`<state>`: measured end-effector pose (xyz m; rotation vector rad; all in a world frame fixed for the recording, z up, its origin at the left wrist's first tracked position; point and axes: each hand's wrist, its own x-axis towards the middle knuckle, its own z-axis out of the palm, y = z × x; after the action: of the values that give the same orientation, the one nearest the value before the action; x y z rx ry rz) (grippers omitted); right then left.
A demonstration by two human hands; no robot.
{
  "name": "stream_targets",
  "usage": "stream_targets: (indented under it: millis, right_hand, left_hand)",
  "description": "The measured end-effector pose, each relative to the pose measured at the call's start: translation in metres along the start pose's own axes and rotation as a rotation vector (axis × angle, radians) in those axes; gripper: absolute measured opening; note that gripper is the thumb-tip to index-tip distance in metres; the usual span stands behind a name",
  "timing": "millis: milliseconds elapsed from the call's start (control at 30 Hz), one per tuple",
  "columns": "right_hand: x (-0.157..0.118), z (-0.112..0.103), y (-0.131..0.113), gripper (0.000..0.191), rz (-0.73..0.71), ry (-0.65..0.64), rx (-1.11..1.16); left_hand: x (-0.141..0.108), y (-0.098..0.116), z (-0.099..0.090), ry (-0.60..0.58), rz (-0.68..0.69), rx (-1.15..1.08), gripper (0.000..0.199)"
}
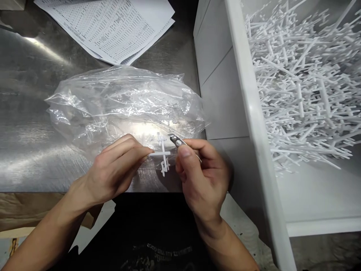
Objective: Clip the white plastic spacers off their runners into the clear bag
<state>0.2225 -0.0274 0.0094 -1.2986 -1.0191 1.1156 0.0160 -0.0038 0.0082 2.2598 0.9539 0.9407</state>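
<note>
My left hand (118, 165) is closed, pinching one end of a white plastic sprue (164, 153) with small molded parts on its cross branch. In my right hand (201, 177), also closed, is a small pair of metal nippers (178, 141). The tip of the nippers lies just right of the upper cluster of molded parts; I cannot tell whether they touch. Beneath and behind the sprue spreads a clear plastic bag (121, 94), lying crumpled on the metal table (22, 124).
On the right stands a white bin (251, 109) with a heap of white plastic sprues (304, 75) inside. Its tall wall borders the table. Printed sheets (113, 26) lie at the back. Brown paper or cardboard (25, 210) shows below the table's front edge at left.
</note>
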Motion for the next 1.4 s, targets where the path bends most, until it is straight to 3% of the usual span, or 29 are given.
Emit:
stream_targets:
  millis: [167,233,433,900,1167,1400]
  right_hand:
    - [-0.002,-0.003,-0.002,0.002,-0.008,-0.088,0.082]
    - [-0.003,-0.002,-0.004,0.007,-0.016,-0.091,0.083]
    - [-0.003,-0.001,-0.003,0.005,-0.023,-0.079,0.037]
    - [-0.006,-0.002,0.001,0.002,-0.024,-0.093,0.074]
    - [-0.002,0.000,0.001,0.015,-0.060,-0.065,-0.001]
    - [-0.002,-0.001,0.001,0.016,-0.016,-0.021,0.038]
  left_hand:
    - [-0.001,-0.001,0.002,-0.009,0.026,0.055,0.024]
    - [-0.001,-0.001,0.002,-0.011,0.036,0.053,0.026]
    - [-0.003,-0.002,0.003,-0.003,0.080,0.075,0.036]
    - [-0.010,-0.005,0.006,0.008,0.092,0.161,0.034]
    - [-0.009,-0.003,0.009,-0.005,0.152,0.224,0.025]
    - [-0.005,-0.003,0.007,0.023,0.084,0.130,0.030]
